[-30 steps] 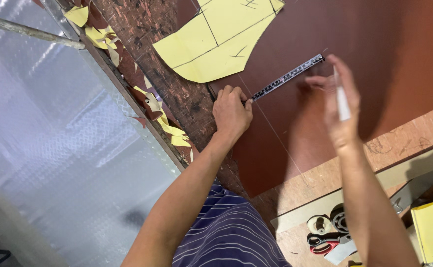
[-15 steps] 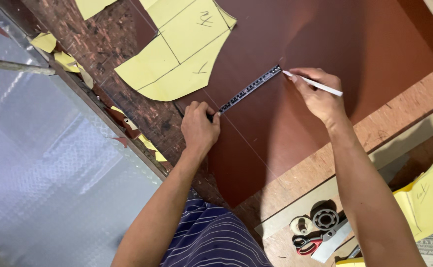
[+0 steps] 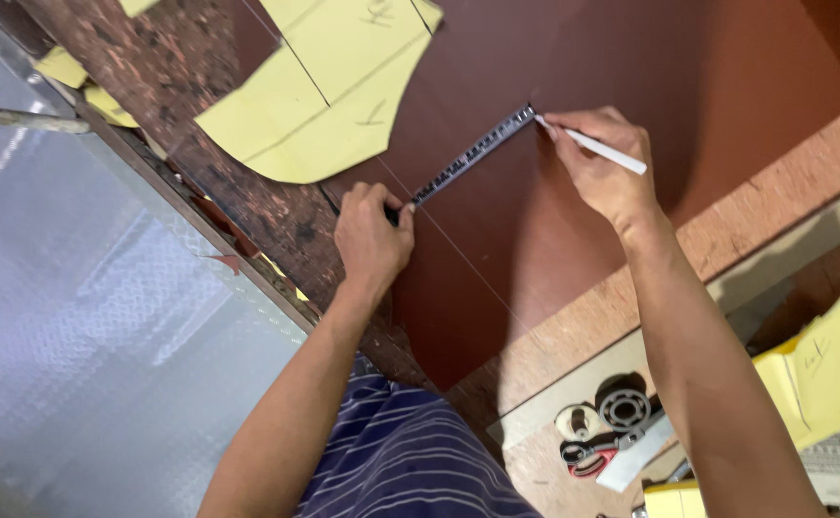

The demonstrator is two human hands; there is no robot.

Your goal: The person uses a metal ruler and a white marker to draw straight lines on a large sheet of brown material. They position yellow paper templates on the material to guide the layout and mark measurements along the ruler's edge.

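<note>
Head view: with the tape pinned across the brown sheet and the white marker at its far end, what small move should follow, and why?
Probably a short tick on the brown sheet at the tape measure end. The left hand pins the tape's near end at the sheet's edge, and the right hand holds the white marker with its tip at the far end.

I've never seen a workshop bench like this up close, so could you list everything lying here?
Brown sheet: one, reddish brown, spread over the bench.
Paper pattern: one, yellow with pen lines, upper left on the sheet.
Ruler: one, dark, lying on the sheet between both hands.
White marker: one, tip at the ruler's far end.
Tape rolls and scissors: small cluster, lower right.
Yellow papers: stack, right edge.
Left hand: pinning the ruler.
Right hand: grip on the marker.
</note>
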